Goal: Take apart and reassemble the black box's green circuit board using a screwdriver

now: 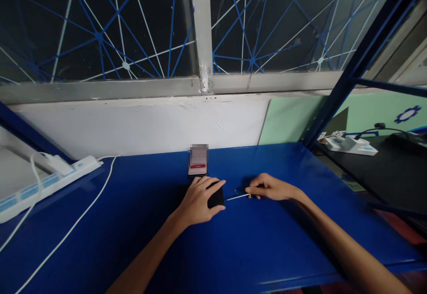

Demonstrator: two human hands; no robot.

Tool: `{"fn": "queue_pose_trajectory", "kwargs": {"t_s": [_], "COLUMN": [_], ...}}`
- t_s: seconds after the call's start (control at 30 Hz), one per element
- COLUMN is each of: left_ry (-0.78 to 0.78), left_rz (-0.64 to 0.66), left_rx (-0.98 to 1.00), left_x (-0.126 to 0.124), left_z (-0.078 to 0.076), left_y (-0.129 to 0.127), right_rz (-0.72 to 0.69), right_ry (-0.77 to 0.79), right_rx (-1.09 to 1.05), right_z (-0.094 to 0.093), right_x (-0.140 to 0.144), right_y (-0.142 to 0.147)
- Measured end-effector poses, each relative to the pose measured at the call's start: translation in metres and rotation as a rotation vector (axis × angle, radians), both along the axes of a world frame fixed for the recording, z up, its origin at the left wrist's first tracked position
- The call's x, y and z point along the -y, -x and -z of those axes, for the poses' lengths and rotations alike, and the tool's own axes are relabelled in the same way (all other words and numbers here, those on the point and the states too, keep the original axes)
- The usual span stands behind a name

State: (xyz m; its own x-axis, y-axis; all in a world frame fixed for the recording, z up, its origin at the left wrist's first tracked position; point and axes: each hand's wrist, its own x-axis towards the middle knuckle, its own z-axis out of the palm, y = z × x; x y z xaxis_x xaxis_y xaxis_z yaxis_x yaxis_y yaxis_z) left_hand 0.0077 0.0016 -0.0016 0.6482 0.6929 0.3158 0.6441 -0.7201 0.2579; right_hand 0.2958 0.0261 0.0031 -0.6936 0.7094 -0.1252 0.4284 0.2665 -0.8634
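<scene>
1. Two bare hands at work on a blue table (233,249), seen from a head cam looking fwd and down.
2. L hand (199,200) lies palm-down over a small black object (216,197), fingers curled round its far and near edges, clamping it to the tabletop; only the object's right end shows past the fingers.
3. R hand (271,187) is closed in a pinch on the handle end of a thin screwdriver (237,197); a speck of yellow shows at the handle by the fingertips.
4. The screwdriver's metal shaft runs left from the R hand, nearly level w/ the table, its tip at the black object's right edge; whether tip and object actually touch can't be told at this res.
5. Black object sits about mid-table, a bit nearer the back wall than the front edge, between the two hands.
6. Just behind the L hand, a small case (197,168) w/ a red strip stands on the table; its upper part is blurred out.
7. Tiny dark bits, prob. screws (236,191), lie on the table just above the shaft; too small to ID for sure.
8. Far left: a white power strip (46,179) w/ a plug in it, its white cable (83,216) trailing across the table toward the near-left corner.
9. Right, well apart on a separate dark bench: a second white power strip (350,144) w/ a black lead.
10. Backdrop: white wall, window frame (203,40) w/ blue-and-white line patterns on dark glass.
</scene>
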Motion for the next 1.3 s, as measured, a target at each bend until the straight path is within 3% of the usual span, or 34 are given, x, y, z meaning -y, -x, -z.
{"fn": "queue_pose_trajectory", "kwargs": {"t_s": [0.17, 0.37, 0.57, 0.73, 0.97, 1.3], "left_ry": [-0.009, -0.01, -0.01, -0.019, -0.02, 0.002], "left_rz": [0.004, 0.01, 0.01, 0.012, 0.01, 0.008], "left_rx": [0.002, 0.011, 0.01, 0.017, 0.006, 0.006], "left_x": [-0.0006, -0.0006, -0.0004, 0.0004, -0.0001, 0.0005], "left_z": [0.0, 0.0003, 0.0001, -0.0015, 0.0005, 0.001], "left_y": [0.0003, 0.0003, 0.0005, 0.0006, 0.0013, 0.0016], "right_rz": [0.058, 0.052, 0.015, 0.083, 0.066, 0.051], "right_ry": [-0.06, 0.1, -0.011, -0.096, 0.111, -0.076], "right_rx": [0.003, -0.017, 0.021, 0.001, -0.03, 0.033], "right_z": [0.0012, 0.0018, -0.0022, -0.0004, 0.0036, -0.0027], "right_x": [0.0007, -0.0008, -0.001, -0.0005, -0.0019, 0.0002], "right_y": [0.0028, 0.0008, 0.0008, 0.0033, 0.0006, 0.0033]}}
